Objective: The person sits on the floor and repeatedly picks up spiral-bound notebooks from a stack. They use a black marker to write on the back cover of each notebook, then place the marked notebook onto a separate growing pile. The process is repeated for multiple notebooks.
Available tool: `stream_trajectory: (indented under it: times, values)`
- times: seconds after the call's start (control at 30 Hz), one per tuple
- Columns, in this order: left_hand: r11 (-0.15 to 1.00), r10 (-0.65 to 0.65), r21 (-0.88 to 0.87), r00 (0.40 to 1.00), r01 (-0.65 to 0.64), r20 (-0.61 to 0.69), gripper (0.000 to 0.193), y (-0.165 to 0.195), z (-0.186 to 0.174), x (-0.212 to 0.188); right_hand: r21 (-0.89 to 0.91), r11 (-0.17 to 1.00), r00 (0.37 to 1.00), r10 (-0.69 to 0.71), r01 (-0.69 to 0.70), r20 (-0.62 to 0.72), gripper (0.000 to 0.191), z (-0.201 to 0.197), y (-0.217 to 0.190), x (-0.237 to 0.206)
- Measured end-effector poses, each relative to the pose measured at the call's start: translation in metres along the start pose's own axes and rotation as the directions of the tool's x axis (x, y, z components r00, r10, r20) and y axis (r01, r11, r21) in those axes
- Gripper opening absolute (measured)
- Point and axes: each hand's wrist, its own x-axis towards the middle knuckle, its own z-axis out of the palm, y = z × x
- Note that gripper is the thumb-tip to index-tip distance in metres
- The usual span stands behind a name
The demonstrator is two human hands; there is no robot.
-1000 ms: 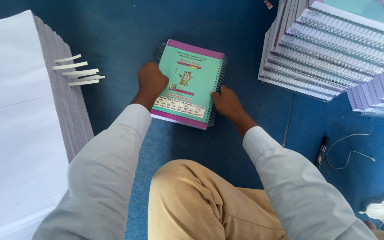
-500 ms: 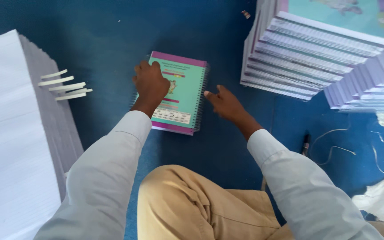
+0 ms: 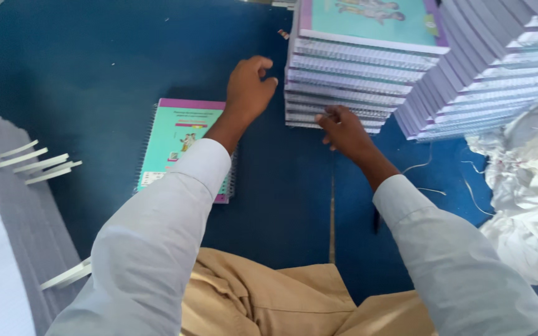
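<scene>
A spiral-bound notebook (image 3: 182,140) with a teal and purple cover lies flat on the blue floor, partly under my left sleeve. My left hand (image 3: 249,90) hovers past it, fingers curled and holding nothing, close to the left side of a tall stack of like notebooks (image 3: 356,68). My right hand (image 3: 344,127) touches the lower front edge of that stack with its fingertips.
A second slanted stack of notebooks (image 3: 487,68) leans at the upper right. Crumpled white plastic wrap (image 3: 530,186) lies at the right. A large pile of white sheets with paper tabs (image 3: 26,205) stands at the left. My tan trousers (image 3: 263,298) fill the bottom.
Both hands have left the single notebook and moved up and right to the tall stack. The notebook stays on the floor, and the view has shifted toward the stack.
</scene>
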Motion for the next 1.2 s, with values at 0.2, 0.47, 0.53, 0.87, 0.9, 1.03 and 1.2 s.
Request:
stream_trajectory:
  times: [0.2,0.47,0.53,0.87,0.9,1.03,1.2]
  values:
    - [0.996,-0.052,-0.079,0.998,0.05,-0.021,0.053,0.058,0.032,0.029,0.261,0.965,0.979,0.062,-0.01,-0.192,0.038,-0.077,0.053,0.013]
    - [0.89,-0.306,-0.312,0.942,0.334,0.136,0.047,0.085,0.042,0.056,0.516,0.856,0.903,0.194,0.036,-0.384,0.042,-0.173,0.085,0.039]
    - [0.857,-0.35,-0.328,0.916,0.397,0.195,0.042,0.088,0.043,0.058,0.559,0.829,0.917,0.207,0.021,-0.342,0.047,-0.192,0.078,0.044]
    - [0.778,-0.437,-0.376,0.864,0.502,0.25,0.028,0.092,0.049,0.064,0.472,0.882,0.961,0.14,-0.012,-0.237,0.047,-0.209,0.043,0.061]
    - [0.768,-0.436,-0.389,0.86,0.509,0.264,0.025,0.091,0.048,0.066,0.487,0.873,0.958,0.161,-0.027,-0.235,0.045,-0.211,0.042,0.062]
    - [0.7,-0.466,-0.445,0.83,0.558,0.307,0.014,0.089,0.045,0.072,0.501,0.861,0.939,0.238,-0.086,-0.249,0.035,-0.212,0.036,0.068]
    - [0.63,-0.513,-0.498,0.801,0.596,0.309,0.015,0.091,0.041,0.073,0.491,0.867,0.923,0.254,-0.085,-0.29,0.023,-0.216,0.03,0.073]
